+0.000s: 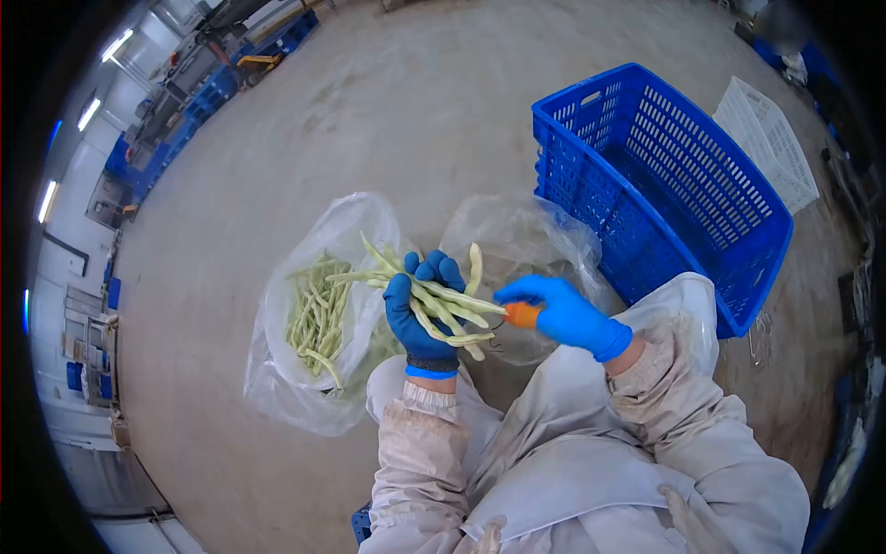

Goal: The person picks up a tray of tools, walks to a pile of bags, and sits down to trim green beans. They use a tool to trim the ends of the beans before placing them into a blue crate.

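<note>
My left hand (426,309), in a dark blue glove, is wrapped round a bunch of pale green beans (452,305) that stick out on both sides. Close against the right ends of the beans is my right hand (568,314), in a bright blue glove, closed on a small tool with an orange handle (522,315). The tool's working end is thin and too small to make out. To the left, an open clear plastic bag (268,355) on the floor holds a heap of beans (318,319). Another clear plastic bag (517,235) lies behind my hands.
A large blue plastic crate (600,171) stands on the floor at the right, with a white crate (766,138) behind it. My knees in pale work clothes (554,397) are just below my hands. Blue pallets (210,90) and equipment line the far left wall.
</note>
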The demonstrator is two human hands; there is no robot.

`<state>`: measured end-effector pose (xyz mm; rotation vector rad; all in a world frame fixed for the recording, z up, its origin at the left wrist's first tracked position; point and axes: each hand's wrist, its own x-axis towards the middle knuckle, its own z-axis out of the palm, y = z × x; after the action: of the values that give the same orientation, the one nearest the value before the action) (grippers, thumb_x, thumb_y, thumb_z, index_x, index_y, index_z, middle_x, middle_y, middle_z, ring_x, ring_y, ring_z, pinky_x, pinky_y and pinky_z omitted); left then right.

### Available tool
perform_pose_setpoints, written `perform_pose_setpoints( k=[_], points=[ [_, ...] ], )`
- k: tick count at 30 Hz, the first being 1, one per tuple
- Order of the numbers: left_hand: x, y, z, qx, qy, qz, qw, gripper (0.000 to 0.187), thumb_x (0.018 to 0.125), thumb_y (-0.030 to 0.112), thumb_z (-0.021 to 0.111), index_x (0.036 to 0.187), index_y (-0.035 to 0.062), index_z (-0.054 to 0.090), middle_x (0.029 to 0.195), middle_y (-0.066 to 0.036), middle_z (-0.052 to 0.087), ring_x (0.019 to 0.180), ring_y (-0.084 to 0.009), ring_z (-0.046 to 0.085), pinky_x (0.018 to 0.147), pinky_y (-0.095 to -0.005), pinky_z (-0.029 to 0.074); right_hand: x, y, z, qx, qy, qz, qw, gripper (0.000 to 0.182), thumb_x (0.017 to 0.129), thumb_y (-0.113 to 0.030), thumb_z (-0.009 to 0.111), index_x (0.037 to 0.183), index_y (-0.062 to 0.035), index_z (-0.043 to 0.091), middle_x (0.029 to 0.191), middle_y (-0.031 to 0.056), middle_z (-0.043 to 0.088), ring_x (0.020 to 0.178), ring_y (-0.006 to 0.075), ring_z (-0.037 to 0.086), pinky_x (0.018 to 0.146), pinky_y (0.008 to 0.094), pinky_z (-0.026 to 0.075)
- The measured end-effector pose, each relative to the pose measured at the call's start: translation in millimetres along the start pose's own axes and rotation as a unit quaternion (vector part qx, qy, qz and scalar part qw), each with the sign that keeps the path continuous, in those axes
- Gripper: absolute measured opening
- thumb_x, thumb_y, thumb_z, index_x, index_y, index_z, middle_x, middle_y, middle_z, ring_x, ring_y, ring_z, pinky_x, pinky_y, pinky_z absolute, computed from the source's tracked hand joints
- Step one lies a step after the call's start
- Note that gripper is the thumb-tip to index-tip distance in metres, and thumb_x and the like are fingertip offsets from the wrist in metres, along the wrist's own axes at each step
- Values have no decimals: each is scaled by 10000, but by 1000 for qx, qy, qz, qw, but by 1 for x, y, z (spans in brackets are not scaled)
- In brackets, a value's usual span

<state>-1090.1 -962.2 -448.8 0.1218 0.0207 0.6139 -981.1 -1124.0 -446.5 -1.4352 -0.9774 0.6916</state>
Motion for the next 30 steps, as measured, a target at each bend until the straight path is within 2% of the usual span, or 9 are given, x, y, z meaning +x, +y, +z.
perform_pose_setpoints(
  k=[7,10,13,19,21,23,25,27,30],
  points=[
    [2,-2,-4,23,-18,6,1000,268,869,195,531,1072,26,578,933,-115,607,1022,-290,562,958,-432,446,1,-20,22,-80,31,-2,996,244,789,-153,612,986,-12,633,857,171,623,783,279,614,689,348,468],
    [3,-2,-6,36,-30,10,999,278,876,192,518,1088,20,570,935,-116,595,1033,-286,558,979,-435,436,2,-24,27,-109,39,32,993,194,799,-73,611,977,1,629,884,151,638,807,226,615,724,306,464],
    [3,-1,-8,47,-14,21,999,285,878,193,518,1097,18,567,930,-111,592,1033,-293,555,973,-439,438,2,-13,32,-163,82,-16,983,163,803,-69,605,944,10,629,871,157,627,775,223,614,696,317,468],
    [0,-2,-7,-63,-54,-54,995,290,878,204,521,1100,23,572,933,-112,597,951,-305,565,901,-422,474,6,17,36,146,25,29,989,183,794,-88,578,955,-7,606,873,203,595,802,314,591,700,368,460],
    [2,-8,-15,60,-45,-47,996,295,879,210,523,1112,35,568,957,-83,554,952,-294,557,868,-414,485,9,16,28,-138,81,-70,985,212,819,-85,571,1016,-8,589,879,147,612,805,225,589,728,338,463],
    [2,-10,-12,36,-11,-35,999,298,879,212,520,1121,43,563,944,-79,546,946,-290,554,848,-406,490,11,9,26,-146,79,-33,986,217,843,-98,565,1039,-7,584,886,83,613,806,153,558,751,306,458],
    [2,-12,2,-107,-110,-124,980,294,879,215,521,1114,43,560,900,-86,578,908,-284,567,865,-407,486,16,4,23,170,-21,105,980,193,868,-109,545,1017,7,585,912,65,611,819,156,563,762,306,457],
    [2,-10,-4,-118,-125,-127,977,289,882,229,521,1103,47,561,923,-111,618,947,-283,573,896,-415,475,11,27,27,144,-33,71,986,205,871,-112,547,1036,5,581,929,73,612,828,157,573,760,303,462],
    [3,-9,-17,30,-14,-6,999,300,900,239,508,1117,36,544,1001,-147,617,1093,-298,525,962,-454,433,3,31,34,126,-22,87,988,222,878,-113,542,1060,10,573,947,84,611,841,150,579,756,292,469]
  ],
)
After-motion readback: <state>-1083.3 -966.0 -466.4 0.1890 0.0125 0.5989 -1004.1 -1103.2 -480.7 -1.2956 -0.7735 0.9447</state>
